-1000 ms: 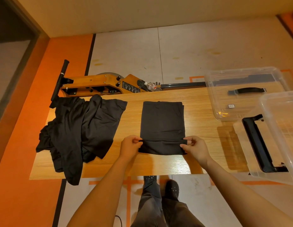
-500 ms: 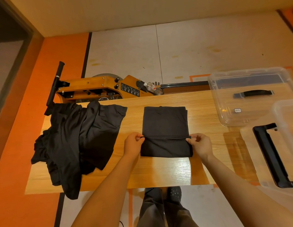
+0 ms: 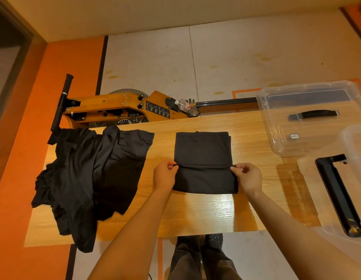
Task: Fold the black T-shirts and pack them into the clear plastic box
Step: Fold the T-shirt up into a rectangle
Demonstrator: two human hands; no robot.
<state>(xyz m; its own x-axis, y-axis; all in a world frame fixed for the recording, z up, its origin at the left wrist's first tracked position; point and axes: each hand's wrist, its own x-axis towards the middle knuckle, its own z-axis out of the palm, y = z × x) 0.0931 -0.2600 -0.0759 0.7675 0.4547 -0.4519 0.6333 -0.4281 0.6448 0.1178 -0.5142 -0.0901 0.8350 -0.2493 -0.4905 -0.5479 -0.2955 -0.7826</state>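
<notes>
Two clear plastic boxes (image 3: 308, 118) hold no T-shirt (image 3: 204, 160).

Wooden table (image 3: 195, 211), folded black T-shirt (image 3: 203, 150), heaped shirts (image 3: 90, 174), clear box (image 3: 308, 120), lid (image 3: 341, 188)

Wooden table (image 3: 206, 215), orange-and-white floor (image 3: 147, 63)

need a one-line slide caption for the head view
Both hands, left and right, pinch a fold across a black T-shirt on the table, unfolded pile left, clear box right.
</notes>
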